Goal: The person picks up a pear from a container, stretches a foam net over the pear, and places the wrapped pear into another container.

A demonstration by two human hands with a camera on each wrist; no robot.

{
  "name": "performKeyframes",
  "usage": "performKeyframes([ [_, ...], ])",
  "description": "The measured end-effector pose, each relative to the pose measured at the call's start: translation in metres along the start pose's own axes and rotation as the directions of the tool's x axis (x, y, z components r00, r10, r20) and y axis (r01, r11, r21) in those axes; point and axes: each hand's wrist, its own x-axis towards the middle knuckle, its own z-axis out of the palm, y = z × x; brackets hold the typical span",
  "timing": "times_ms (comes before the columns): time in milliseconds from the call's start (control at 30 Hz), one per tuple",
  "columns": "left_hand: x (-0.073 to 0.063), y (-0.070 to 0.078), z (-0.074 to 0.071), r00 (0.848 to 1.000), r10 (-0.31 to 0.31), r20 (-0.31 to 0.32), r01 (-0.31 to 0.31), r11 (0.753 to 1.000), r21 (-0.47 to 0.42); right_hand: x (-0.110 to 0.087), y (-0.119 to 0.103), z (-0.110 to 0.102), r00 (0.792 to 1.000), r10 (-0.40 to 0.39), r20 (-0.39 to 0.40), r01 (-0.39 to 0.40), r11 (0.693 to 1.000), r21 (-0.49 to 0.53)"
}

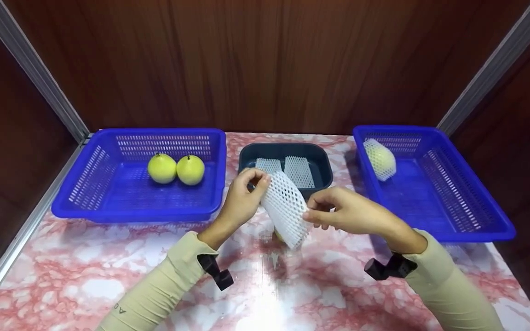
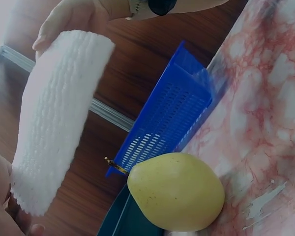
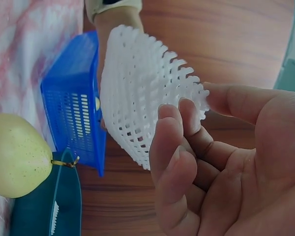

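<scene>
A white foam net sleeve (image 1: pixel 285 209) hangs between both hands above the table. My left hand (image 1: pixel 243 195) pinches its upper left end between thumb and fingers. At its right edge, my right hand (image 1: pixel 350 211) pinches the mesh with thumb and fingertips, as the right wrist view also shows along the sleeve (image 3: pixel 142 93). Below the sleeve a yellow pear (image 2: pixel 177 191) stands on the table with its stem up; in the head view the sleeve hides nearly all of it.
At left, a blue basket (image 1: pixel 138 214) holds two pears (image 1: pixel 162 168). A dark tray (image 1: pixel 325 161) at the back middle contains more foam sleeves (image 1: pixel 299 172). The right blue basket (image 1: pixel 481 236) has a pear in a foam sleeve (image 1: pixel 380 159). Wooden panels (image 1: pixel 265 64) enclose the table (image 1: pixel 154 266).
</scene>
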Motion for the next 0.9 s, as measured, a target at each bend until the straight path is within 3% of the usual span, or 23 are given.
performKeyframes([
  [133, 0.000, -0.001, 0.000, 1.000, -0.014, 0.028, 0.016, 0.997, -0.074, 0.001, 0.003, -0.001, 0.999, 0.027, -0.019, -0.026, 0.997, 0.069],
  [267, -0.001, -0.002, 0.002, 0.997, -0.035, 0.067, 0.045, 0.986, -0.159, 0.004, 0.008, -0.002, 0.995, 0.047, -0.088, -0.024, 0.971, 0.239],
  [433, -0.002, -0.002, 0.007, 0.994, -0.054, 0.099, 0.075, 0.972, -0.221, 0.014, 0.016, 0.004, 0.975, 0.083, -0.205, 0.026, 0.879, 0.477],
  [567, -0.003, 0.000, 0.011, 0.992, -0.063, 0.111, 0.086, 0.971, -0.221, 0.026, 0.023, 0.016, 0.932, 0.198, -0.303, 0.020, 0.807, 0.591],
  [633, -0.004, 0.000, 0.013, 0.991, -0.064, 0.115, 0.089, 0.970, -0.225, 0.032, 0.028, 0.022, 0.922, 0.229, -0.314, 0.024, 0.772, 0.635],
  [900, -0.005, 0.002, 0.017, 0.992, -0.079, 0.097, 0.099, 0.970, -0.223, 0.044, 0.038, 0.032, 0.952, 0.182, -0.246, 0.079, 0.629, 0.773],
])
